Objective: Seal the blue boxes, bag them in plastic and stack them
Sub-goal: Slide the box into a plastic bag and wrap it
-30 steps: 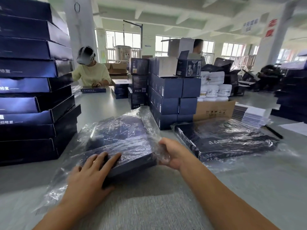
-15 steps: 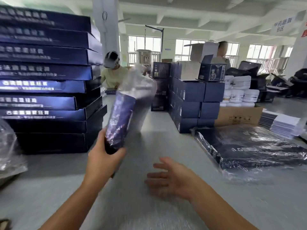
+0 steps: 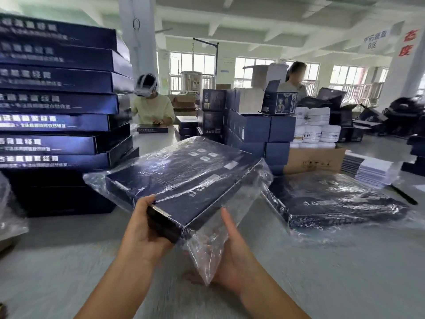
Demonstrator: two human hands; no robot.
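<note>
A flat dark blue box (image 3: pixel 195 178) inside a clear plastic bag (image 3: pixel 207 247) is held tilted above the grey table (image 3: pixel 345 272). My left hand (image 3: pixel 145 226) grips its near corner, thumb on top. Below the box's near edge, my right hand (image 3: pixel 232 256) lies palm up with straight fingers against the bag's loose hanging end. A second bagged blue box (image 3: pixel 333 199) lies flat on the table to the right. A tall stack of unbagged blue boxes (image 3: pixel 57 123) stands at the left.
Behind the held box stand small blue cartons (image 3: pixel 253 130), a brown carton (image 3: pixel 315 160) and white jars (image 3: pixel 317 130). White leaflets (image 3: pixel 368 169) and a black pen (image 3: pixel 404 194) lie far right. Loose plastic (image 3: pixel 9 215) sits at the left edge. A person (image 3: pixel 151 107) works across the table.
The bagged box went from flat on the table to upright in my left hand, and is now turned flat again and tilted. My right hand moved from free to under its loose plastic end.
</note>
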